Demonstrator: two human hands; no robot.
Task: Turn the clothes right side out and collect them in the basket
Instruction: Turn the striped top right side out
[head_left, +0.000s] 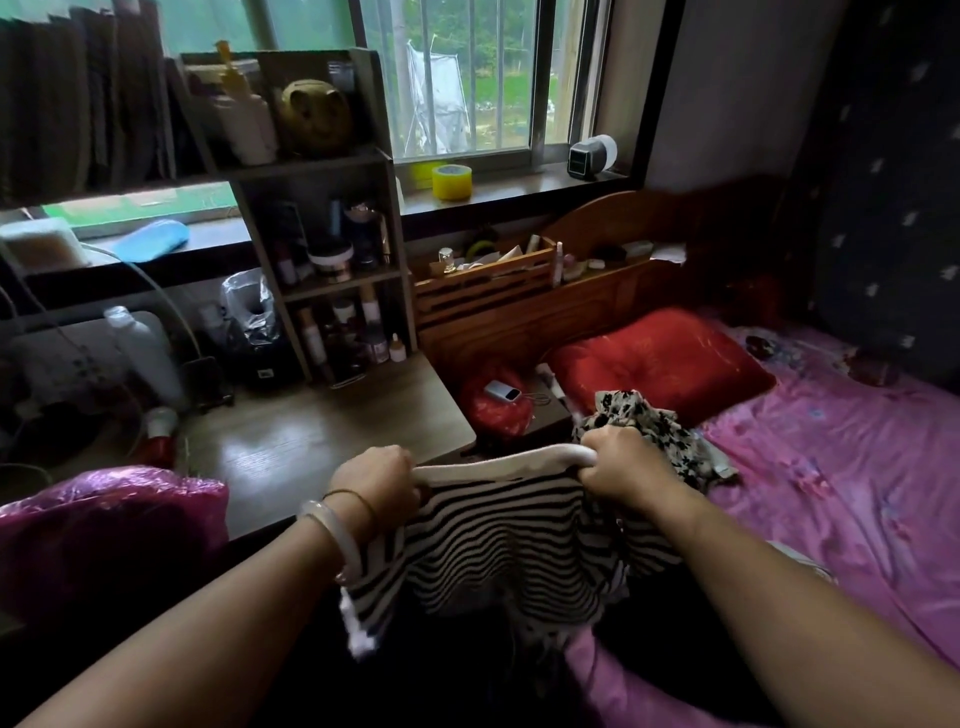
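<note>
With left hand (376, 480) and right hand (618, 462), clutching striped top (498, 545); likely early, seeing floral garment (644, 421) on bed (857, 467) and no basket evident.

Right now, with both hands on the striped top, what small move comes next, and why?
Probably slide one hand inside the striped top to turn it, if it is inside out, which I cannot tell: the left hand and right hand both grip its white edge, stretched between them.
</note>
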